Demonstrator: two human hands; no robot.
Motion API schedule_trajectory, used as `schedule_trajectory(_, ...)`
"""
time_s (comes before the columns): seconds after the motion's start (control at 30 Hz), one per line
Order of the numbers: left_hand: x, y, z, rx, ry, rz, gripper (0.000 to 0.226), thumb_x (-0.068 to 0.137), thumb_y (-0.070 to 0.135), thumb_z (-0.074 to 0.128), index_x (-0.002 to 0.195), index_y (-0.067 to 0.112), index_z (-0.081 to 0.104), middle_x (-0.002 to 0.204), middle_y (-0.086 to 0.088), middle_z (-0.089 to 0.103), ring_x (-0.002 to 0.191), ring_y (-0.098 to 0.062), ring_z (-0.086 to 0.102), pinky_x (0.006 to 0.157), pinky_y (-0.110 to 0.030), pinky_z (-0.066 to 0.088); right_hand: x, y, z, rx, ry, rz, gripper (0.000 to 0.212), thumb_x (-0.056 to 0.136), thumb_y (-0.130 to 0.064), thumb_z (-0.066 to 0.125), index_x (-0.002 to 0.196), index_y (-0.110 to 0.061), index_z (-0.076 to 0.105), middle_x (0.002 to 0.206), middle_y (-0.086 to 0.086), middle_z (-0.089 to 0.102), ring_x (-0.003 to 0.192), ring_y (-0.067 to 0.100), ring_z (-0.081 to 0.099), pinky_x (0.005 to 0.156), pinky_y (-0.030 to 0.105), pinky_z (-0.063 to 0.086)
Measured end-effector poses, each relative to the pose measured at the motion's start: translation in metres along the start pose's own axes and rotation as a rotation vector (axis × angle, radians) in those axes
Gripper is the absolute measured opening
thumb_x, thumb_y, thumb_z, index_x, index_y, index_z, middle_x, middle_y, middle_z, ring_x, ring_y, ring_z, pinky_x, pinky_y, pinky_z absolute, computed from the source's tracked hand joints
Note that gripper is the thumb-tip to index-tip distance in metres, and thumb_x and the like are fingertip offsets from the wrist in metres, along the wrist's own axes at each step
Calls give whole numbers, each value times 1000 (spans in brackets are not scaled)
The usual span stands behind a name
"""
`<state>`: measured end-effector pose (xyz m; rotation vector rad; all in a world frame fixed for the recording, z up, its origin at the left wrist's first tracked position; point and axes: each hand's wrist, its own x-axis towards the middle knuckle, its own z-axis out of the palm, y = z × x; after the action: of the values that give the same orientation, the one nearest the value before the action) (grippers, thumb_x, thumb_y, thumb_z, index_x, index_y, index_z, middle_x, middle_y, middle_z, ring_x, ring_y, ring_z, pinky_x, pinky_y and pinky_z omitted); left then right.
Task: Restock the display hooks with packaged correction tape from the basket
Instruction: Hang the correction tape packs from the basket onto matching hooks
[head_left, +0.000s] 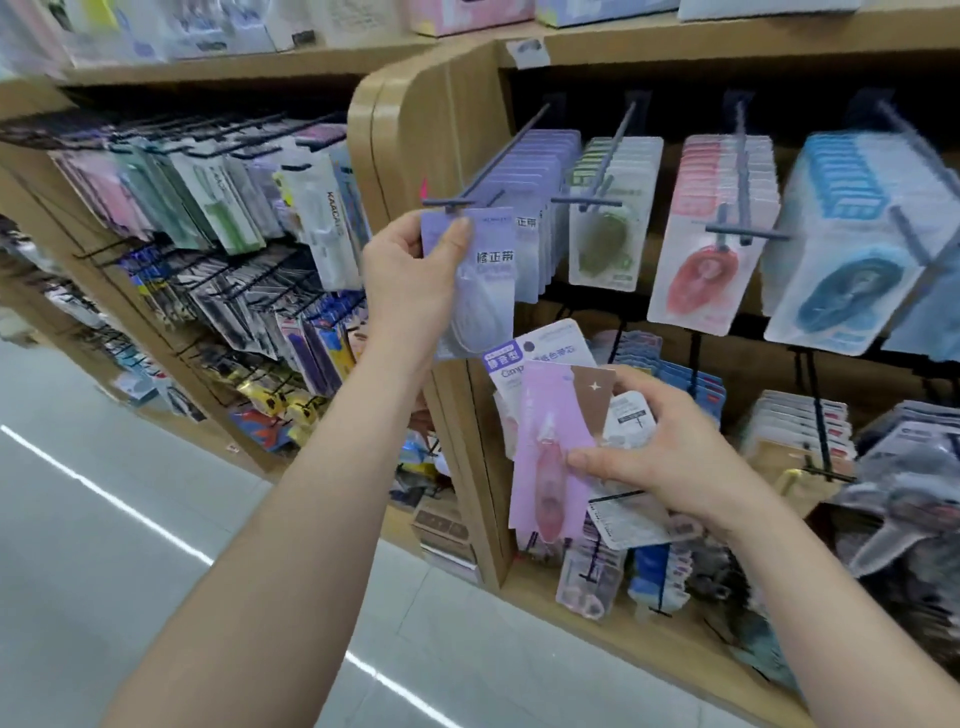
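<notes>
Correction tape pack (485, 291), lilac card with clear blister, held up at the tip of the leftmost hook (488, 161); whether threaded on, cannot tell. Left hand (410, 280) pinches its top corner, thumb in front, fingers behind. Right hand (670, 457) clamps a fan of packs, pink pack (545, 441) foremost. Wooden shelf unit (410, 119); pale tiled floor (104, 519).

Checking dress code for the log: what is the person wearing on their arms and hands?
Nothing that shows. The left hand and right hand have no gloves, rings, watch or bracelets, and both arms are bare down to the frame edge, with no sleeves in view.
</notes>
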<state>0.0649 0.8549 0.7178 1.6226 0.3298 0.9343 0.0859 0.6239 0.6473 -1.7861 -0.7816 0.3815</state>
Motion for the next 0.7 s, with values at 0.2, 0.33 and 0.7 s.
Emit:
schedule_trajectory(0.2,27,-13,-3,-31,-96,20,15,92,13,68,84,25,67,80,5,69,80,-12,64,76,-36,54,15,-11,22,37,94,17,54,70,-11,89,109,-41,66,108,-17,72,101,6,67,96,37,51)
schedule_trajectory(0.33,33,-18,-7,-119,-194,-49,10,96,6,60,93,10,68,82,2,71,75,-9,67,68,-26,55,21,-14,21,46,103,14,55,68,-15,90,109,-43,66,107,-11,73,100,14,69,96,45,53)
schedule_trajectory(0.7,18,-35,0,67,-205,-152,25,95,15,64,117,25,56,99,7,72,90,-10,69,80,-28,57,59,-1,18,90,85,75,60,72,-13,88,122,-34,62,110,-12,72,102,10,68,90,33,51)
